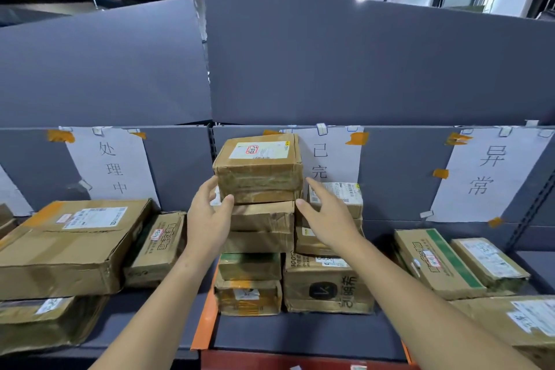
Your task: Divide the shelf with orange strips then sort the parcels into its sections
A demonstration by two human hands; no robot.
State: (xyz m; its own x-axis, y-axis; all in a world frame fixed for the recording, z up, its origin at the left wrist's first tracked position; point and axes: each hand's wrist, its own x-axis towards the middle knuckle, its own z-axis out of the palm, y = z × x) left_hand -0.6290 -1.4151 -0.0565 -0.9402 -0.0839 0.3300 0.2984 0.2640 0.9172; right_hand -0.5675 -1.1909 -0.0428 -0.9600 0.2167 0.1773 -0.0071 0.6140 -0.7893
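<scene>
While both forearms reach up from the lower edge of the frame, the grey shelf (pixel 300 336) fills the lower half, its deck split by an orange strip (pixel 207 315) running away from the viewer left of centre; a second orange strip (pixel 405 351) shows only as a sliver at lower right.

In the centre section a stack of parcels (pixel 258 276) rises several boxes high, taped brown cardboard, creased and dented. At centre frame the top parcel (pixel 259 171) sits on this stack, with a white label and a red-outlined sticker on its upper face. The left hand (pixel 207 213) is spread, thumb touching the box's lower left corner. The right hand (pixel 327 216) is also spread beside the right face; whether it touches cannot be told.

Left section: a large flat carton (pixel 72 246) and smaller boxes. Right section: a green-striped carton (pixel 435 261) and others, cut off by the frame edge.

Behind, three paper signs (pixel 114 165) with handwritten characters are taped to the grey back panel (pixel 390 165); the middle sign is partly hidden by the top parcel. Above, grey boards lean, with a dark ceiling and strip lights beyond.
</scene>
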